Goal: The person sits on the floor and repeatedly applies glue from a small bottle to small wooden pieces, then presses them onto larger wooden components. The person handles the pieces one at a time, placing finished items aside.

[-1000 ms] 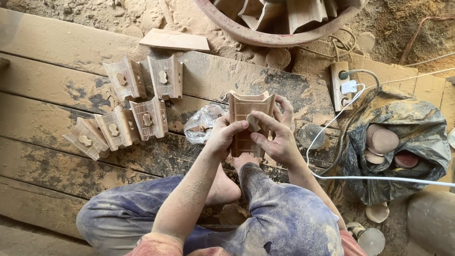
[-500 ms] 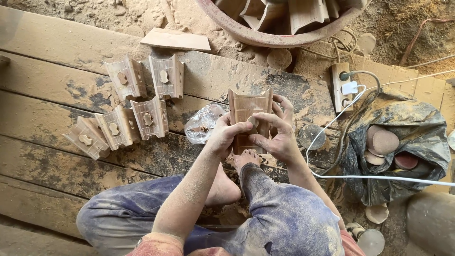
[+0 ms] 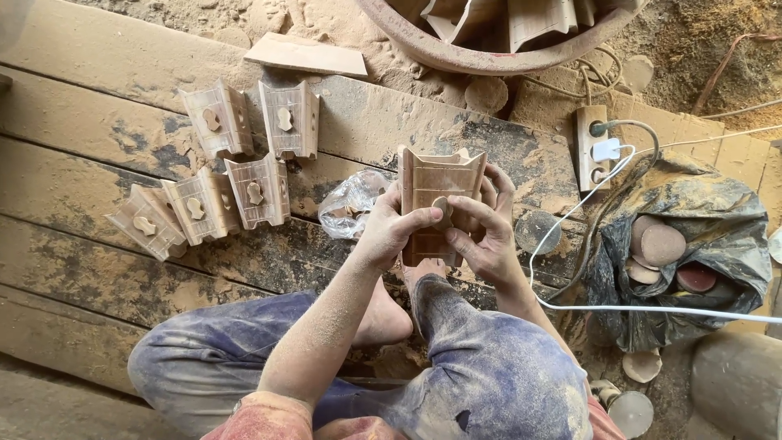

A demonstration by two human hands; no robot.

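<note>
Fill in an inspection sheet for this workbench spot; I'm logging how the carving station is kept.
Surface: dusty, stained wooden planks, sawdust along the far edge.
Job's things: carved wooden piece held upright in both hands, with a small wooden insert at its middle; five similar carved pieces laid out on the planks.
Clutter: crumpled clear plastic bag; flat wood offcut; dark bag of sanding discs; loose discs.
Grippers: left hand and right hand both grip the piece.
Cables: power strip with white cable trailing right.
Surroundings: round basin holding more wooden pieces; sandy ground.
</note>
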